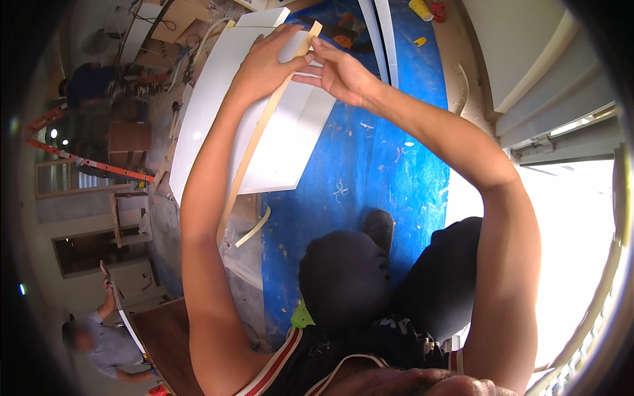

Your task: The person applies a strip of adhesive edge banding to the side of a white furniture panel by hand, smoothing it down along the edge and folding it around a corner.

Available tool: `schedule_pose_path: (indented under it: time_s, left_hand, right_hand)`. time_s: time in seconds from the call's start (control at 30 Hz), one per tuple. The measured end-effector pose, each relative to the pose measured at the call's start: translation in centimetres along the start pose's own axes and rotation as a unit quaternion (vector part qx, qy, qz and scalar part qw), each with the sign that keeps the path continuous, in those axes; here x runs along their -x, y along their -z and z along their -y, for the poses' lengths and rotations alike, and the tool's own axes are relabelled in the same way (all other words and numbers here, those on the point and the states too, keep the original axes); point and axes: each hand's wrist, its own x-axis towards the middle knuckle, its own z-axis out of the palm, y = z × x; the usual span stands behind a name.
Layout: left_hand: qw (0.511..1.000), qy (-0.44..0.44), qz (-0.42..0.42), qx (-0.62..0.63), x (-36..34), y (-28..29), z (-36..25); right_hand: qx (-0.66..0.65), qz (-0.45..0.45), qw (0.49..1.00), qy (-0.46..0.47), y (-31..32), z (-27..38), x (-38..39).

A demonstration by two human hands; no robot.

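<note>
A long white panel (221, 92) stands tilted before me, with a narrow tan strip (254, 142) running along its upper edge. My left hand (267, 66) straddles that edge near the far end. Its fingers lie over the panel's left face, and its thumb presses beside the strip. From the other side, my right hand (345, 74) has its thumb against the strip close to its tip. The other right fingers reach toward the left thumb, partly overlapping. To the right of the strip is another white surface (284, 142).
Blue sheeting (350, 158) covers the floor under my shoe (378, 228). A loose pale strip (253, 228) lies nearby. An orange ladder (79, 160) stands at left. Another person (109, 343) handles a board at lower left. A yellow cup (421, 9) lies at the far right.
</note>
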Motion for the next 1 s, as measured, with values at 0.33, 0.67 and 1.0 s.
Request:
schedule_pose_path:
  time_s: [0.33,0.67,1.0]
  left_hand:
    - [0.997,0.04,-0.06,-0.018,-0.4,-0.9,-1.9]
    - [0.995,0.05,-0.083,0.019,-0.6,-1.4,-2.0]
    - [0.987,0.154,-0.003,0.048,-0.4,1.9,-0.5]
  right_hand:
    - [0.048,0.005,0.997,0.062,2.7,1.4,-2.6]
    - [0.029,-0.039,0.996,0.069,2.8,1.1,-3.1]
    - [0.069,-0.021,0.996,0.055,2.7,1.6,-3.4]
